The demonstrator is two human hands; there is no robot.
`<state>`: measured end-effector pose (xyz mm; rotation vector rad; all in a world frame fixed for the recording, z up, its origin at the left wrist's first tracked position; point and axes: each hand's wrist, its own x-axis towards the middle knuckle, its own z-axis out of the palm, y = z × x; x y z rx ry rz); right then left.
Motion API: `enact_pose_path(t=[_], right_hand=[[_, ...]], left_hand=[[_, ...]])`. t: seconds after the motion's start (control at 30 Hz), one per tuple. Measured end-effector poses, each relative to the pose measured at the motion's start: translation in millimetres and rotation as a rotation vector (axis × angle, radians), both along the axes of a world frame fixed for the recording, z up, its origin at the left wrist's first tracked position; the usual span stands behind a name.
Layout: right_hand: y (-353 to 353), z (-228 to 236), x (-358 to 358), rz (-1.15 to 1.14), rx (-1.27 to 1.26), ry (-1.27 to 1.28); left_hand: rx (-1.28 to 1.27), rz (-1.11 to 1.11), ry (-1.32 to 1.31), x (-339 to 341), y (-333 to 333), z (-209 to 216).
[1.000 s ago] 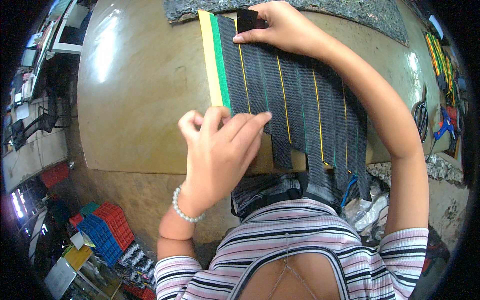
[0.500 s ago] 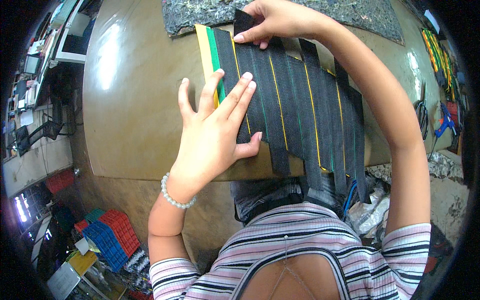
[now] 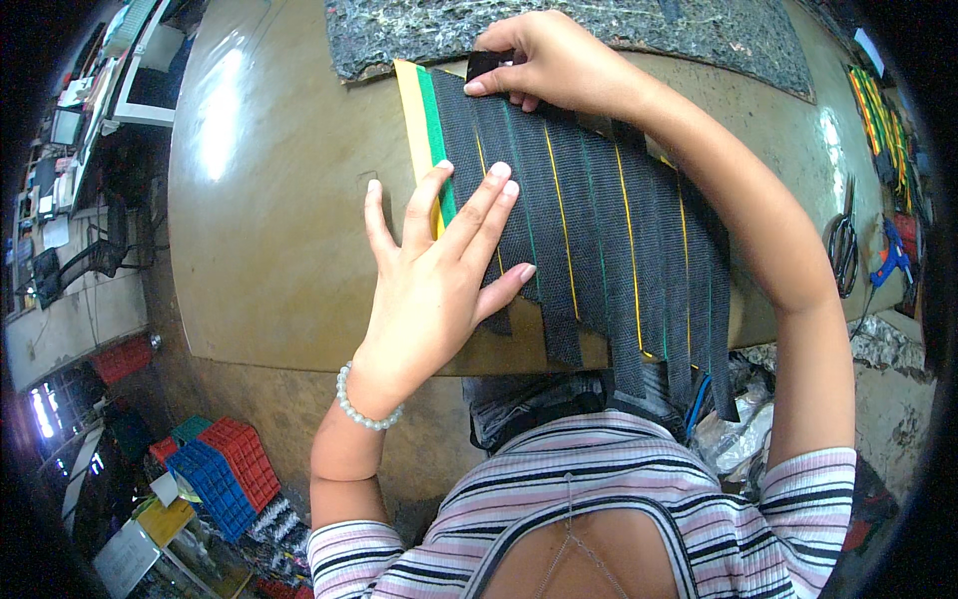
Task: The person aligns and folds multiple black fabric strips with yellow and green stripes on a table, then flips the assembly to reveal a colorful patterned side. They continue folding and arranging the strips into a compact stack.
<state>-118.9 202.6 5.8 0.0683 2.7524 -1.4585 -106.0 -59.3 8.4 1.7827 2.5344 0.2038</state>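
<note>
Black webbing strips (image 3: 589, 230) with thin yellow and green lines lie side by side, slanting across the table and past its near edge. Along their left side run a green strip (image 3: 430, 105) and a yellow strip (image 3: 411, 110). My left hand (image 3: 424, 265) rests on the left part of the strips, fingers spread and flat, holding nothing. At the far end, my right hand (image 3: 539, 70) pinches the end of a black strip (image 3: 486, 66) between thumb and fingers. My right forearm hides the strips' far right ends.
A grey fibrous mat (image 3: 569, 30) lies along the table's (image 3: 269, 240) far side. Scissors (image 3: 844, 250), a blue glue gun (image 3: 891, 252) and a bundle of yellow, green and black strips (image 3: 878, 130) are at the right. Red and blue woven pieces (image 3: 225, 474) sit low at the left.
The whole view has shifted slightly. My right hand keeps its pinch on the black strip end, which shows less above the fingers. My left hand stays spread on the strips.
</note>
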Motion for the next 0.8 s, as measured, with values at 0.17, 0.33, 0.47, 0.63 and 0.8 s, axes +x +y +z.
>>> enact_pose_path(t=[0.17,0.33,0.47,0.63,0.8], right_hand=[[-1,-13,0,-0.018,0.080,0.182],[0,-16,-1,-0.025,0.114,0.192],[0,-16,-3,-0.071,0.182,0.193],[-7,-11,3,-0.163,0.563,0.446],[-33,-17,42,-0.078,0.453,0.580]], left_hand=[[0.013,0.006,0.000,1,0,-1],[0.073,-0.010,0.010,1,0,-5],[0.075,-0.012,0.023,1,-1,-5],[0.036,-0.005,0.028,1,0,-2],[0.049,0.005,-0.065,1,-3,-3]])
